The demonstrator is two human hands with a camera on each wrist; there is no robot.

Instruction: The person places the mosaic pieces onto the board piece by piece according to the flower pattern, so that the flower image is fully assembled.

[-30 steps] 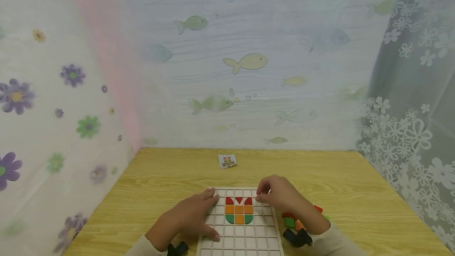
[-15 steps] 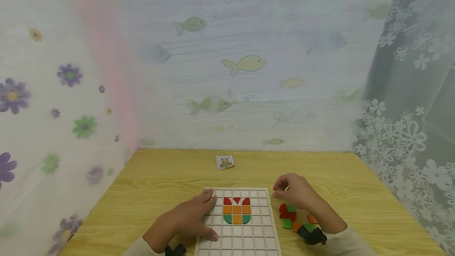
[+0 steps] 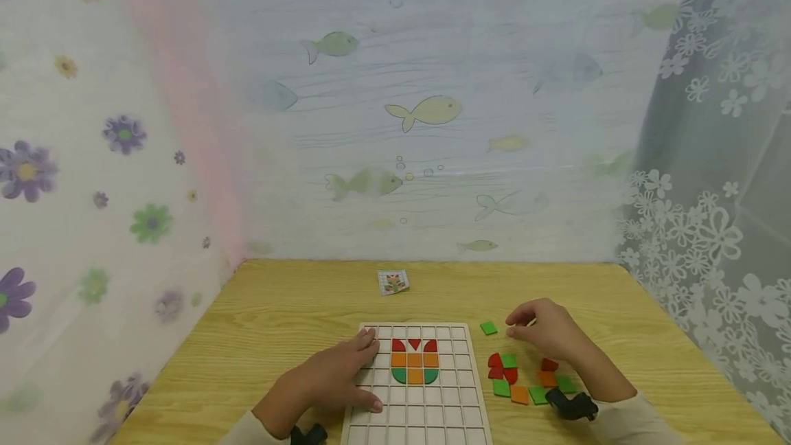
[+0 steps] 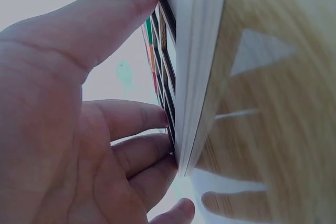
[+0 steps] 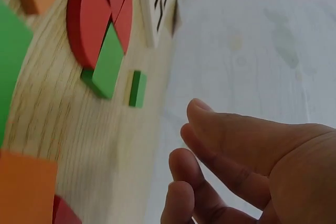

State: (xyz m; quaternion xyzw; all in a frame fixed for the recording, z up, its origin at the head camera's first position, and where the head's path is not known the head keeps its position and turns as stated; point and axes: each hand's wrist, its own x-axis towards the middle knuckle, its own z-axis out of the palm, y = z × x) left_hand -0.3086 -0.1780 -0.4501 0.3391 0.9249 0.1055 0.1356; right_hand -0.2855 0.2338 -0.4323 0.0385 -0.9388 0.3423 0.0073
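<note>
A pale gridded board (image 3: 415, 417) lies on the table. Set into its upper cells are flat tiles: red (image 3: 414, 345) on top, orange (image 3: 415, 360) below, and rounded green (image 3: 399, 375) corners. My left hand (image 3: 334, 373) rests on the board's left edge with fingers spread; in the left wrist view its thumb (image 4: 115, 14) and fingertips touch the grid side. My right hand (image 3: 550, 328) hovers right of a lone green square tile (image 3: 489, 328). Its fingers are loosely bent, with no tile visible between thumb and fingers in the right wrist view.
Loose red, green and orange tiles (image 3: 519, 395) lie right of the board, partly under the right wrist. A small pattern card (image 3: 393, 282) lies farther back. Fish-printed curtain (image 3: 426, 156) hangs behind the table. Black devices (image 3: 571, 405) sit at both wrists.
My right hand has moved right, away from the board's upper right corner. The lone green tile and more loose tiles are now uncovered. My left hand stays put.
</note>
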